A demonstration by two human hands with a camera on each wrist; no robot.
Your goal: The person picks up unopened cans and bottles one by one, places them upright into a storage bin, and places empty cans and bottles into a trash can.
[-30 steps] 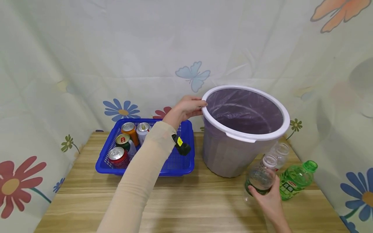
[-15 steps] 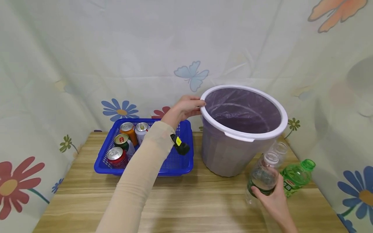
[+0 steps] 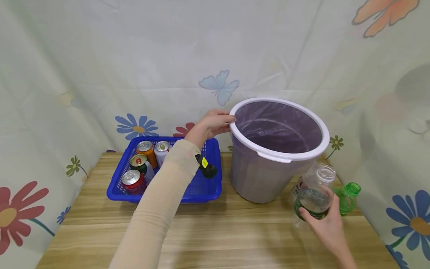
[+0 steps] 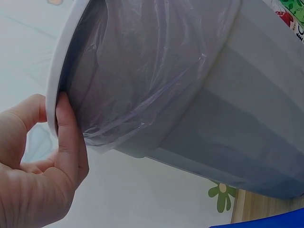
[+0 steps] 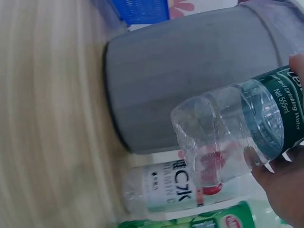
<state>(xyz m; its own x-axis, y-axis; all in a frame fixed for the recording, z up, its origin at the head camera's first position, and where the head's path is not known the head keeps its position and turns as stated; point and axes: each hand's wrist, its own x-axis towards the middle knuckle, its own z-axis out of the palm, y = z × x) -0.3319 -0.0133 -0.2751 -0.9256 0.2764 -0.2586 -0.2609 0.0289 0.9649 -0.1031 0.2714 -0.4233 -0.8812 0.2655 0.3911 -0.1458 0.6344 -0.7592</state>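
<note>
My left hand (image 3: 216,122) pinches the white rim of a grey trash bin (image 3: 256,175) between thumb and fingers. In the left wrist view, its fingers (image 4: 68,137) lie inside the rim, by the thin purple liner bag (image 4: 142,71). My right hand (image 3: 327,226) grips a capless clear water bottle (image 3: 314,200) with a dark green label, right of the bin. The right wrist view shows this bottle's base (image 5: 190,137) off the tabletop. Behind it stand a clear vitamin drink bottle (image 5: 161,187) and a green bottle (image 3: 351,192), partly hidden in the head view.
A blue plastic basket (image 3: 201,196) stands left of the bin. Several drink cans are at its left side, among them a red can (image 3: 133,183) and an orange can (image 3: 146,153). The wooden table (image 3: 215,239) meets a flowered curtain (image 3: 161,67) at the back.
My right hand has moved rightward with the water bottle, which now covers more of the green bottle. The left hand keeps its hold on the rim. The head view has shifted slightly.
</note>
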